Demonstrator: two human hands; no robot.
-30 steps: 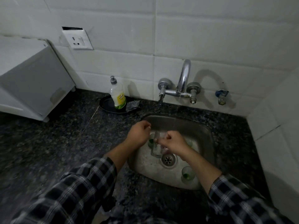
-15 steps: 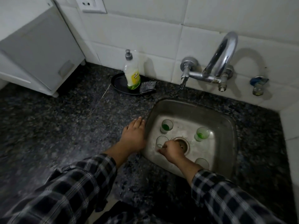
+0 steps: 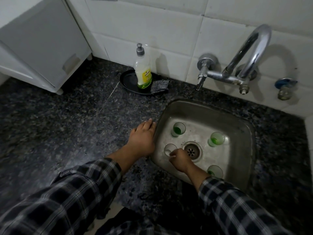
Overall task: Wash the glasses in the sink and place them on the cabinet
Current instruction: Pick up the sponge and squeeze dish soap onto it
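Note:
Several small glasses stand upright in the steel sink (image 3: 243, 126). Green liquid sits in the far-left glass (image 3: 178, 129), the right glass (image 3: 216, 139) and the near-right glass (image 3: 215, 171). A clear glass (image 3: 169, 148) stands left of the drain (image 3: 191, 151). My right hand (image 3: 180, 160) is down in the sink, its curled fingertips pinching this clear glass's near rim. My left hand (image 3: 142, 139) rests flat on the dark granite counter (image 3: 67, 124), right against the sink's left rim. The white cabinet (image 3: 37, 41) stands at the far left.
A dish-soap bottle (image 3: 143, 68) and a grey scrub pad (image 3: 160, 85) sit on a black dish (image 3: 127, 80) against the tiled wall. The chrome tap (image 3: 243, 53) arches over the sink's far edge with no water running. A blue valve (image 3: 285, 85) is on the right.
A second ago both hands held the clear glass over the sink. It now stands on the sink floor, and my left hand has moved out to the counter by the rim. The view tilted down.

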